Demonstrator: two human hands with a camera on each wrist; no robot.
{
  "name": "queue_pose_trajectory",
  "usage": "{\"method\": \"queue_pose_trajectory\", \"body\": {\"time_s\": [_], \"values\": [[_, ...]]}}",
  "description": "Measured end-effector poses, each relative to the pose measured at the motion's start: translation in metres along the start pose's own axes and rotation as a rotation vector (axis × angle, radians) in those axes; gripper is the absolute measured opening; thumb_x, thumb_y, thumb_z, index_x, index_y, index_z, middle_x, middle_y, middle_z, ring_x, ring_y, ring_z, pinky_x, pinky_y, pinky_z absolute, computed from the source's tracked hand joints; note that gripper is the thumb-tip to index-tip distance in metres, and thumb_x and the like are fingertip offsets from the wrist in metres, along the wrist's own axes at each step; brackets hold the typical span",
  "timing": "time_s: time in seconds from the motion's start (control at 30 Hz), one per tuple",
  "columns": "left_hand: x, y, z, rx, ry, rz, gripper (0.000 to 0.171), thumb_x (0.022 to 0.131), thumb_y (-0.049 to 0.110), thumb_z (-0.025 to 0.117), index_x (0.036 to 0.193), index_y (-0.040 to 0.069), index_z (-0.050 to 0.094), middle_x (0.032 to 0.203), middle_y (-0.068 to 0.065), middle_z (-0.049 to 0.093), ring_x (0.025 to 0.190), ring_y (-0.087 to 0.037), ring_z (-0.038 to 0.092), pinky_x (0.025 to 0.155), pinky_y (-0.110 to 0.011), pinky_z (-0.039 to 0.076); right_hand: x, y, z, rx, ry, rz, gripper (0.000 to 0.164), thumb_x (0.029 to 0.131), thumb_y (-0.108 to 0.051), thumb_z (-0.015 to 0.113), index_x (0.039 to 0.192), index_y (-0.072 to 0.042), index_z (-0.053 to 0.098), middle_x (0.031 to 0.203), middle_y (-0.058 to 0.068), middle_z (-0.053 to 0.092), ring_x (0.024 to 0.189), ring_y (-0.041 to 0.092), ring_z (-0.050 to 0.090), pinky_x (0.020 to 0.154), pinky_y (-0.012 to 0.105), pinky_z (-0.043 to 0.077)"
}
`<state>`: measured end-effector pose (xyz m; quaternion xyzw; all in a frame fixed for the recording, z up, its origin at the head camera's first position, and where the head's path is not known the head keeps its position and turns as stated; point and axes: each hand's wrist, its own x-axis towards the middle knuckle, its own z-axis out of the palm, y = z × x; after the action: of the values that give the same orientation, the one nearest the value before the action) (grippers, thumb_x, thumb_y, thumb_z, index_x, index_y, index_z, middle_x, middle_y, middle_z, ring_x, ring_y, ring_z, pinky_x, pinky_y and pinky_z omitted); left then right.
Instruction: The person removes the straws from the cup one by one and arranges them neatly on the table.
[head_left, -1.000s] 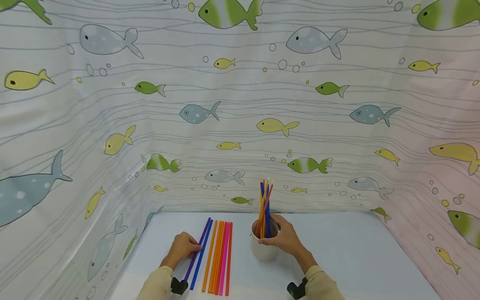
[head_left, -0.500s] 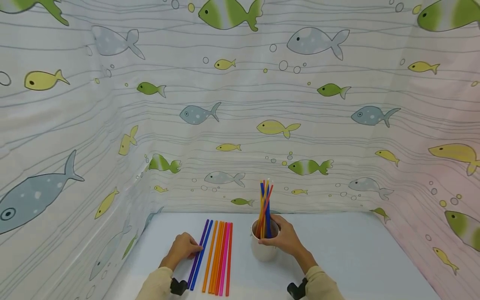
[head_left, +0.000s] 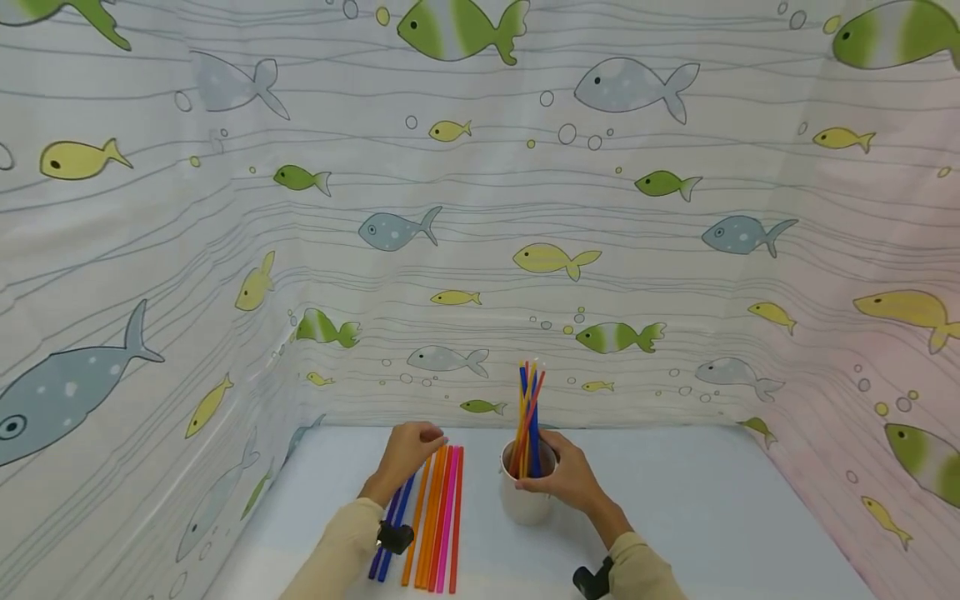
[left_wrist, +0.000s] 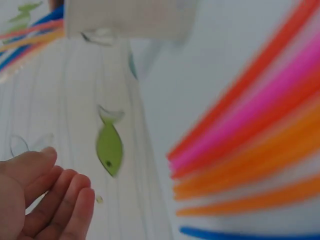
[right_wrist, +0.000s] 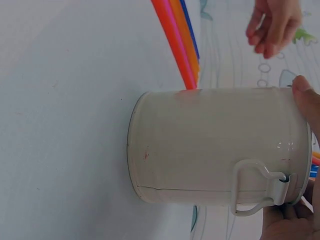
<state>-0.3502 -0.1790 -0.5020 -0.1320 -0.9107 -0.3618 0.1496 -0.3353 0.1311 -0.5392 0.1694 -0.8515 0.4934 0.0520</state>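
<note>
My right hand (head_left: 562,471) grips the rim of an off-white canister (head_left: 527,505), thumb and fingers on opposite sides. The canister stands upright; its wire-like side handle (right_wrist: 237,190) shows in the right wrist view. Blue, orange and red straws (head_left: 531,408) stick up out of it. To its left, straws lie side by side: purple (head_left: 374,569), blue (head_left: 385,570), orange (head_left: 417,525), pink (head_left: 447,521) and red (head_left: 457,521). Over the far ends of the leftmost ones hovers my left hand (head_left: 407,454), fingers loosely bent, holding nothing; in the left wrist view these fingers (left_wrist: 65,205) are apart from the straws.
White table surface (head_left: 690,508) extends right of the canister. A fish-print cloth (head_left: 480,208) hangs behind the table and on both sides. Each wrist wears a black camera, the left one (head_left: 395,537) partly covering the purple and blue straws.
The purple straw was straightened to lie closer along the blue one. My left hand then left it and moved up and right towards the far ends. My right hand stayed on the canister.
</note>
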Motion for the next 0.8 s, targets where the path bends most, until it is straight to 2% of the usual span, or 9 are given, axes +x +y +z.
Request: {"method": "queue_pose_trajectory", "body": {"time_s": [0.13, 0.23, 0.47, 0.67, 0.8], "values": [[0.018, 0.024, 0.013, -0.121, 0.022, 0.051, 0.008, 0.087, 0.015, 0.074, 0.092, 0.010, 0.076, 0.085, 0.002, 0.072, 0.079, -0.015, 0.067, 0.072, -0.030, 0.058, -0.002, -0.001, -0.001, -0.012, -0.007, 0.001, 0.097, 0.062, -0.051, 0.089, 0.144, -0.021, 0.048, 0.136, 0.002, 0.054, 0.126, 0.031, 0.050, 0.100, 0.055, 0.045], [0.031, 0.039, 0.024, -0.201, 0.032, 0.064, 0.009, 0.087, 0.015, 0.074, 0.094, 0.009, 0.076, 0.086, 0.002, 0.073, 0.078, -0.014, 0.068, 0.072, -0.028, 0.058, -0.002, -0.002, -0.002, -0.017, -0.014, 0.000, 0.099, 0.061, -0.053, 0.088, 0.145, -0.021, 0.047, 0.136, 0.002, 0.054, 0.126, 0.031, 0.050, 0.100, 0.055, 0.044], [0.059, 0.075, 0.043, -0.307, 0.051, 0.099, 0.011, 0.089, 0.013, 0.072, 0.099, 0.008, 0.076, 0.089, -0.001, 0.074, 0.080, -0.014, 0.069, 0.072, -0.027, 0.058, -0.003, -0.002, -0.002, -0.028, -0.012, -0.004, 0.098, 0.062, -0.051, 0.088, 0.145, -0.020, 0.047, 0.136, 0.003, 0.054, 0.126, 0.030, 0.050, 0.102, 0.055, 0.043], [0.070, 0.090, 0.058, -0.387, 0.029, 0.069, 0.012, 0.090, 0.011, 0.070, 0.098, 0.004, 0.075, 0.085, -0.005, 0.073, 0.075, -0.016, 0.069, 0.067, -0.026, 0.058, -0.003, -0.001, -0.002, -0.018, -0.012, -0.005, 0.094, 0.066, -0.041, 0.090, 0.146, -0.021, 0.046, 0.138, 0.004, 0.053, 0.128, 0.031, 0.049, 0.102, 0.055, 0.042], [0.073, 0.092, 0.067, -0.394, 0.028, 0.062, 0.013, 0.090, 0.014, 0.071, 0.098, 0.004, 0.076, 0.083, -0.003, 0.073, 0.074, -0.013, 0.069, 0.066, -0.025, 0.058, -0.003, 0.000, -0.002, -0.017, -0.011, -0.005, 0.093, 0.065, -0.043, 0.090, 0.145, -0.022, 0.046, 0.138, 0.003, 0.053, 0.127, 0.031, 0.050, 0.101, 0.055, 0.043]]}}
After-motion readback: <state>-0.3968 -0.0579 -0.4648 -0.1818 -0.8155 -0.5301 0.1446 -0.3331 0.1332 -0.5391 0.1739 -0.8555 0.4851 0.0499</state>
